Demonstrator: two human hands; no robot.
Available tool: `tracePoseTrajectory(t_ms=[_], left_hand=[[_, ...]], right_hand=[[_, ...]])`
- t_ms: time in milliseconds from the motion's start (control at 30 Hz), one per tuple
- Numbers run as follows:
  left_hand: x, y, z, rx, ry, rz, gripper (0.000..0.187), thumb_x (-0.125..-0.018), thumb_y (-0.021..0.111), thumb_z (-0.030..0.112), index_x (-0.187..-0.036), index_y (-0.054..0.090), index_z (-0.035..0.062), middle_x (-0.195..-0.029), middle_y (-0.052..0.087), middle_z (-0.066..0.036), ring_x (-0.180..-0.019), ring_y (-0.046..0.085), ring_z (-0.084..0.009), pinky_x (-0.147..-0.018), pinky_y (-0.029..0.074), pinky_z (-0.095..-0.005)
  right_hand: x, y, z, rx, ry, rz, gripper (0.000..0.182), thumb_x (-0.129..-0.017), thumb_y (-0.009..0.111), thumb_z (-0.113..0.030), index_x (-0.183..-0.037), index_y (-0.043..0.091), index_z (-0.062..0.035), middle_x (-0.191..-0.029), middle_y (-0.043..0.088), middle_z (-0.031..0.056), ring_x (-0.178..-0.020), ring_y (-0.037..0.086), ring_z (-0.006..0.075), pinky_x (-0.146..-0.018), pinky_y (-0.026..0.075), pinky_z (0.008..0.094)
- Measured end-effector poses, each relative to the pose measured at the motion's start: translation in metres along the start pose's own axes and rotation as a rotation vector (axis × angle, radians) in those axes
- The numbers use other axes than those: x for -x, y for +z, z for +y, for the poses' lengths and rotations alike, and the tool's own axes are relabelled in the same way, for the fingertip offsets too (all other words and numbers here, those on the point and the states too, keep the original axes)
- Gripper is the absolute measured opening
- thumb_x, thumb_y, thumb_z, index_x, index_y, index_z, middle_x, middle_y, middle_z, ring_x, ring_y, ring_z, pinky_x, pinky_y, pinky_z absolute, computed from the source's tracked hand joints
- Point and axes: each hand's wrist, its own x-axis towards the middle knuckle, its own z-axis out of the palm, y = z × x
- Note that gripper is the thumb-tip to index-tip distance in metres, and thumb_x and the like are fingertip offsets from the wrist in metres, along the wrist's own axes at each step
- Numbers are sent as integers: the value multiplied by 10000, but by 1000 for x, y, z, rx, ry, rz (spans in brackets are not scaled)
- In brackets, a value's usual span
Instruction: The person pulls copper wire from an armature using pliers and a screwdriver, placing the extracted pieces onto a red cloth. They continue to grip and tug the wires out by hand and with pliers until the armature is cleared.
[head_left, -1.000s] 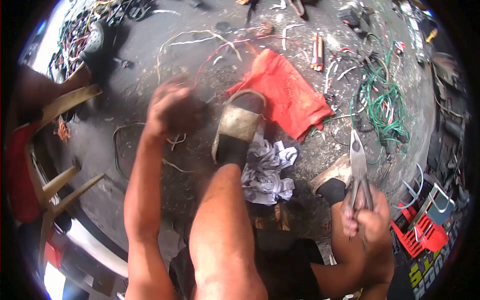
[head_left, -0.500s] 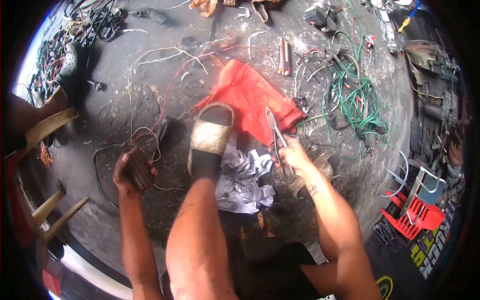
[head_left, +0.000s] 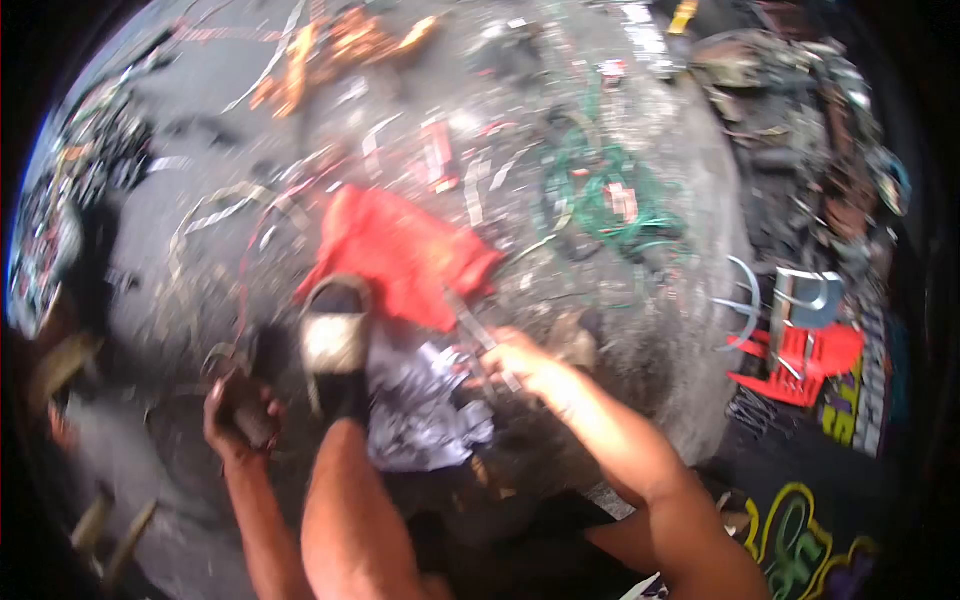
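Observation:
My right hand point(head_left: 515, 362) is closed around the handles of a pair of pliers point(head_left: 468, 320). The jaws point up and left, over the edge of a red cloth point(head_left: 400, 250). Low on the left, my left hand point(head_left: 232, 425) grips a brown, block-like thing point(head_left: 250, 412), blurred by motion; its kind does not show. Thin wire point(head_left: 222, 360) loops just above that hand. Between my hands are my foot in a slide sandal point(head_left: 335, 342) and a crumpled white cloth point(head_left: 425, 410), which lies below the red one.
A tangle of green wire point(head_left: 615, 205) lies on the floor at right. Copper-coloured wire point(head_left: 350, 45) is at the top, and dark cables point(head_left: 95, 165) are heaped far left. Machine parts point(head_left: 790, 140) line the right side, above a red plastic item point(head_left: 805, 365).
The view has swung, so the floor items appear further left and lower, with blur. Both hands keep their hold on the pliers and the brown thing.

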Motion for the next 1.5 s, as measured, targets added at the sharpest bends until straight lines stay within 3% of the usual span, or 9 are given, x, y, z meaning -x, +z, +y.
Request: tracePoseTrajectory(t_ms=[167, 233, 333, 500, 700, 833, 867, 967, 1500], left_hand=[[-11, -11, -4, -89, 5, -172, 369, -852, 624, 402, -1084, 592, 117, -823, 618, -112, -637, 582, -267, -574, 503, -378], [-17, -8, -5, -235, 106, -7, 359, -844, 649, 391, -1075, 591, 123, -815, 622, -111, -614, 588, -268, -583, 513, -389], [-18, 3, 0, -264, 105, -80, 326, -858, 653, 372, -1054, 590, 119, -866, 638, -112, -709, 632, -267, -631, 525, -397], [-11, 91, 5, 21, 99, 97, 310, -896, 600, 419, -965, 611, 117, -857, 634, -105, -707, 627, -257, -579, 527, -375], [-25, 123, 17, 359, -149, -147, 350, -849, 658, 376, -960, 547, 64, -830, 597, -146, -706, 611, -267, -642, 542, -399], [-21, 126, 20, 393, -170, -227, 392, -841, 662, 391, -963, 542, 38, -830, 597, -152, -706, 606, -274, -646, 536, -401], [-20, 125, 20, 439, -220, -238, 406, -838, 663, 396, -963, 539, 31, -825, 597, -155, -705, 605, -276, -648, 536, -404], [-11, 129, 21, 410, -174, -239, 425, -838, 661, 410, -964, 536, 25, -825, 601, -166, -701, 609, -280, -654, 539, -412], [10, 141, 22, -52, 241, -115, 438, -842, 627, 464, -925, 597, 35, -797, 646, -137, -692, 657, -267, -641, 552, -407]], right_hand=[[-3, 5, 26, 437, -202, 125, 362, -757, 518, 79, -1096, 624, 6, -898, 648, 39, -757, 615, 130, -649, 515, 293], [6, 12, 28, 636, -759, 194, 356, -743, 536, 79, -1082, 616, 7, -852, 628, 22, -753, 600, 114, -659, 493, 285], [13, 27, 8, 610, -858, 161, 337, -742, 560, 77, -1065, 609, -5, -796, 604, 11, -732, 591, 116, -665, 484, 279], [28, 63, -27, 152, -136, -120, 293, -762, 643, 82, -1044, 595, 15, -859, 582, 46, -690, 556, 102, -587, 445, 244], [55, 107, -33, 188, -245, -430, 235, -788, 668, 39, -1015, 613, 11, -846, 579, 22, -770, 524, 61, -705, 446, 233], [64, 125, -44, 570, -630, -415, 315, -803, 531, 65, -1108, 607, 44, -1323, 521, 186, -1058, 598, 209, -911, 477, 324], [71, 130, -50, 671, -684, -352, 380, -755, 513, 75, -1125, 596, 79, -1389, 467, 248, -1211, 529, 348, -1012, 440, 428], [69, 130, -56, 1225, -1075, -67, 433, -686, 526, 80, -1114, 593, 103, -1396, 441, 274, -1225, 486, 422, -1032, 409, 496], [81, 146, -73, 1621, -1151, 178, 491, -684, 509, 7, -1168, 569, 67, -1370, 471, 243, -1144, 499, 442, -1011, 393, 516]])
